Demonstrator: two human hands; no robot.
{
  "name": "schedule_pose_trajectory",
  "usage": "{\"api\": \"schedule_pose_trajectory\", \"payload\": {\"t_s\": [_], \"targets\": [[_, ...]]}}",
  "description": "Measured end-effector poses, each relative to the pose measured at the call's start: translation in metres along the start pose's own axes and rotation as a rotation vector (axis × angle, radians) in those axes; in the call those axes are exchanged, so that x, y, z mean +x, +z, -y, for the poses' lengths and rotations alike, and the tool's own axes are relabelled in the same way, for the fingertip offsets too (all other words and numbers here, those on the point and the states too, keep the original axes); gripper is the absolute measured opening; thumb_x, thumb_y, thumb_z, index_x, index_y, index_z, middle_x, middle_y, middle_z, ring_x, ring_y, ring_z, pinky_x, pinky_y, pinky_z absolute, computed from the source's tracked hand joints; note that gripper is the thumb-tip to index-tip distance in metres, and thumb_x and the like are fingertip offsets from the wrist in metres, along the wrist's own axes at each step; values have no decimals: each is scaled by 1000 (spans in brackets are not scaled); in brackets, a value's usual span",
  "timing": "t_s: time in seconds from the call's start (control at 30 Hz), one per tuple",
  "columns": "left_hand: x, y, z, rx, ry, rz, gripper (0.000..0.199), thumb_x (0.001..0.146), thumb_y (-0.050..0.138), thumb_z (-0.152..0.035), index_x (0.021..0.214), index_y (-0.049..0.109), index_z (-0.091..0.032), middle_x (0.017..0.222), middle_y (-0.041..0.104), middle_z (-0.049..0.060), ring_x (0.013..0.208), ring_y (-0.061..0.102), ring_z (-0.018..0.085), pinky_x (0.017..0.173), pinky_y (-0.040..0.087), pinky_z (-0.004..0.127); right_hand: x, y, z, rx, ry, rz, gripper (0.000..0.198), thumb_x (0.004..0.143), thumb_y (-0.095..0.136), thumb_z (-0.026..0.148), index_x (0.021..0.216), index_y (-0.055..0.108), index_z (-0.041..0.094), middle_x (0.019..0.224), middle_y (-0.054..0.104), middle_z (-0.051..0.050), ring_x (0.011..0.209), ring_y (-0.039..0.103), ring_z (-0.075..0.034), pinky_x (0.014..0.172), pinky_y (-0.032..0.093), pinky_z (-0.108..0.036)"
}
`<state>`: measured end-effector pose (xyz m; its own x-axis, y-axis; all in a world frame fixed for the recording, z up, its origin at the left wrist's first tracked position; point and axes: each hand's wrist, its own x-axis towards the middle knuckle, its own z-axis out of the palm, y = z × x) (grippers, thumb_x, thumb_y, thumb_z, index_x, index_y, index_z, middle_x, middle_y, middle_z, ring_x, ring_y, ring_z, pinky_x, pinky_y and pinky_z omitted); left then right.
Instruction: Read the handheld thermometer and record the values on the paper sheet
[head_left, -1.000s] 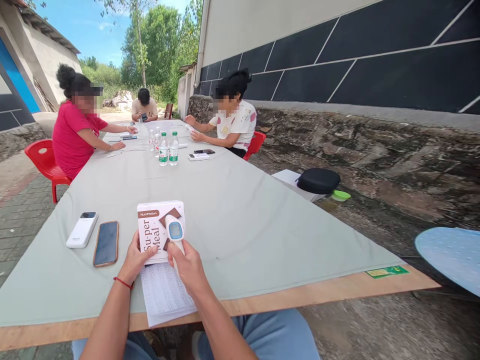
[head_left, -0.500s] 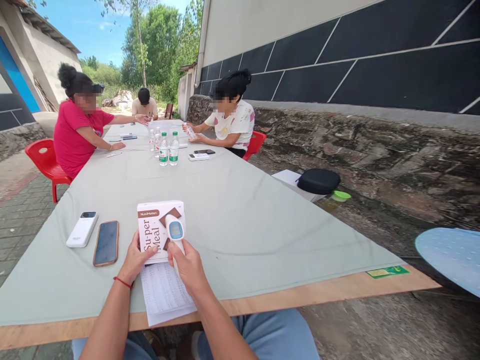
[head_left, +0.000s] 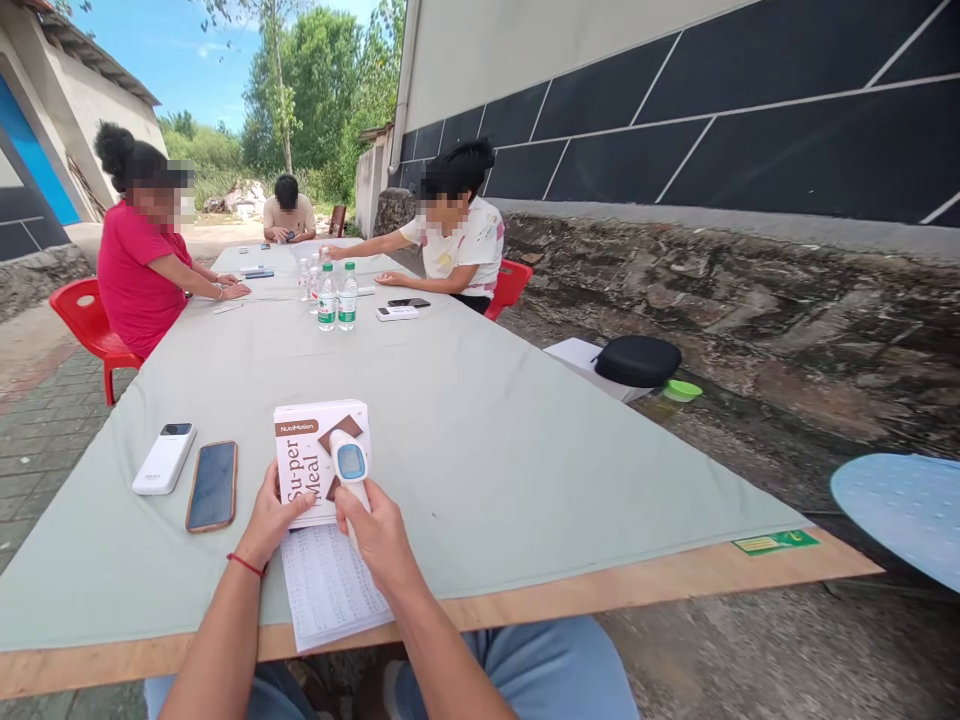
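Note:
My left hand [head_left: 274,515] grips the left side of a white box [head_left: 296,428] printed "NutriMotion Su-per Meal", its thumb lying across the lower front. In my right hand [head_left: 379,525] is a white infrared thermometer [head_left: 350,458] with a blue-rimmed screen, held by its handle in front of the box's right side. My right thumb presses near the top of that handle. Printed sheets [head_left: 330,590] lie under the box and reach the table's front edge. The fingers behind the box are hidden.
Left of my hands lie a phone [head_left: 212,487] and a white power bank [head_left: 165,460]. Water bottles [head_left: 347,298] stand mid-table [head_left: 480,440]. Three people sit farther along. A black case [head_left: 637,362] rests right of the table, and a pale blue round surface [head_left: 900,510] is at far right.
My hands, the box and the thermometer stay in place. The person at left has drawn back an outstretched arm. The person at right has moved a bottle over to the standing bottles.

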<state>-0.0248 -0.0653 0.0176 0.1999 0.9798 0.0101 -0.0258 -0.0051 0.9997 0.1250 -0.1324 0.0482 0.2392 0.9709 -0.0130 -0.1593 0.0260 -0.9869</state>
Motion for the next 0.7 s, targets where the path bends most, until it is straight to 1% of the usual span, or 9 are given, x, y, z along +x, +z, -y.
{"api": "schedule_pose_trajectory", "payload": {"t_s": [0.17, 0.33, 0.47, 0.6, 0.7], "targets": [[-1, 0, 0, -34, -7, -14, 82, 61, 84, -37, 131, 46, -16, 118, 66, 13, 113, 60, 31, 94, 49, 42, -8, -1, 8, -12, 5, 19, 21, 74, 60, 40, 76, 55, 19, 55, 49, 5, 53, 43, -13, 53, 35, -25], [-2, 1, -3, -20, 2, -7, 81, 62, 83, -39, 130, 46, -16, 123, 63, 14, 115, 59, 30, 95, 48, 41, -28, -3, 42, 23, -41, 88, 28, 76, 59, 46, 84, 58, 19, 59, 51, 4, 55, 43, -13, 54, 38, -25], [-3, 2, -7, 12, 43, -13, 80, 62, 82, -42, 128, 47, -16, 126, 62, 13, 115, 58, 29, 96, 47, 39, -47, -6, 66, 56, -86, 111, 32, 77, 60, 49, 87, 61, 19, 62, 53, 2, 56, 43, -13, 53, 38, -24], [-4, 3, -10, 36, 41, -18, 72, 63, 81, -43, 123, 51, -17, 123, 63, 11, 113, 60, 29, 94, 48, 38, -59, -11, 74, 64, -109, 101, 32, 78, 62, 50, 87, 63, 19, 63, 53, 2, 57, 43, -13, 53, 39, -24], [-4, 2, -10, 12, 42, -7, 72, 63, 82, -43, 123, 51, -17, 123, 64, 12, 113, 60, 29, 94, 49, 39, -63, -13, 75, 56, -117, 94, 31, 78, 62, 50, 84, 62, 20, 61, 50, 2, 57, 43, -13, 53, 39, -25]]}}
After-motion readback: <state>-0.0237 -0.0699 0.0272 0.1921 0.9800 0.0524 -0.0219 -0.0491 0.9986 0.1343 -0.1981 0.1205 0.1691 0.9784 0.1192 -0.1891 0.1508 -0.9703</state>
